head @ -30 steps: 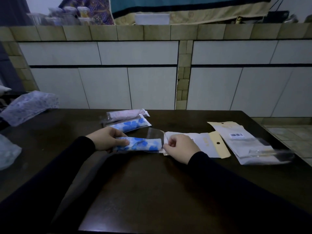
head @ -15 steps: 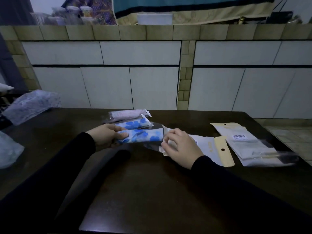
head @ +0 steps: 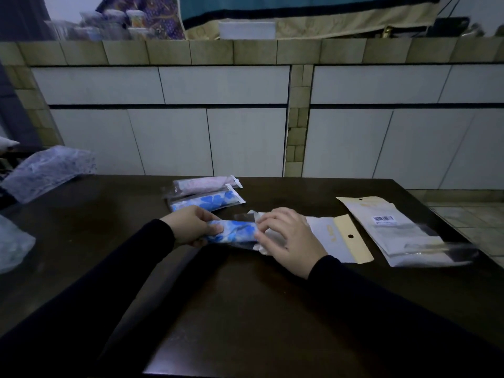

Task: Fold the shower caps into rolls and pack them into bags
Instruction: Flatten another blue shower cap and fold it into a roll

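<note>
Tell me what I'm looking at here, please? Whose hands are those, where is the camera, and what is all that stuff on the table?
There is no machine here. The camera sits on a person's head and looks forward and down, so you see their own two arms in dark sleeves. The left hand grips one end of a rolled blue flowery shower cap in a clear bag. The right hand rests on the bag's other end, with its fingers bent over the flap.

All of it lies on a dark table. Just behind the hands are two finished packs: one with a blue flowery cap and one with a pale pinkish cap. To the right lie empty bags and a packet with a barcode label. At the far left there is some crinkly plastic; what it holds is hard to tell.
</note>
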Demonstrator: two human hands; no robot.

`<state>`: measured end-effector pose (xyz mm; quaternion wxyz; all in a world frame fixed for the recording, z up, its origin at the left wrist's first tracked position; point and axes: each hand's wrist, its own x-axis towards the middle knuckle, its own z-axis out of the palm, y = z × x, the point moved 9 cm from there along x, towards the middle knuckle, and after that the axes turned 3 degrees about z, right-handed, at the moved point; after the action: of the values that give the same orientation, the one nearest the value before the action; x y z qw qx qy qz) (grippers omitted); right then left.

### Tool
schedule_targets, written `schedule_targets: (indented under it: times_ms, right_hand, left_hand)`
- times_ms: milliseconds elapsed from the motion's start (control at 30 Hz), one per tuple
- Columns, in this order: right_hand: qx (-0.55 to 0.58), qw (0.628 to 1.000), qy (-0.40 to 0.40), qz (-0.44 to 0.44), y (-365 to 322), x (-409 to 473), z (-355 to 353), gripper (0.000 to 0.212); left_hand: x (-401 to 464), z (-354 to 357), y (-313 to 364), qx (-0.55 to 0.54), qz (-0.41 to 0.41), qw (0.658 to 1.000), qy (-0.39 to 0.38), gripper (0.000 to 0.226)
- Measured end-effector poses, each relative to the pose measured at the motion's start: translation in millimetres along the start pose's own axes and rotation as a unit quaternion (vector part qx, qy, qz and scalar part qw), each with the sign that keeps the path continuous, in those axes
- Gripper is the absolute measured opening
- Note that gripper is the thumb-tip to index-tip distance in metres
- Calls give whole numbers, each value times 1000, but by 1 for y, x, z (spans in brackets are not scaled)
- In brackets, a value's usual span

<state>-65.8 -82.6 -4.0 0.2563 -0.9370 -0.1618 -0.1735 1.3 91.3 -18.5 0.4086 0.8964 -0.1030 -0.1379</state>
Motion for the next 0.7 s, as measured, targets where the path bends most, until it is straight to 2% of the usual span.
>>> schedule_targets:
  times_ms: [67, 133, 200, 267, 500, 633, 700]
  right_hand:
    - [26, 995, -97, 5, 1, -2, 14, 33]
    - [44, 989, -137, 17, 2, -4, 15, 41]
    - [-57, 989, -134, 26, 9, 0, 11, 60]
    - [-140, 976, -156, 55, 20, 0, 12, 68]
    - [-67, 986, -147, 42, 11, -5, 20, 58]
    - [-77, 988, -127, 37, 9, -4, 19, 58]
    - [-69, 989, -121, 45, 11, -3, 16, 58]
  left_hand:
    - [0, 2, -1, 54, -10, 998, -6, 14]
    - [-1, 2, -2, 54, -17, 998, -6, 18]
    - [-1, -1, -3, 19, -15, 1000, 6, 19]
    - [-2, -3, -2, -3, -16, 1000, 20, 17]
    - [-1, 24, 16, 43, 2, 999, -4, 26]
    - [-2, 23, 24, 9, 29, 999, 33, 26]
    - [-5, 19, 24, -3, 26, 999, 22, 27]
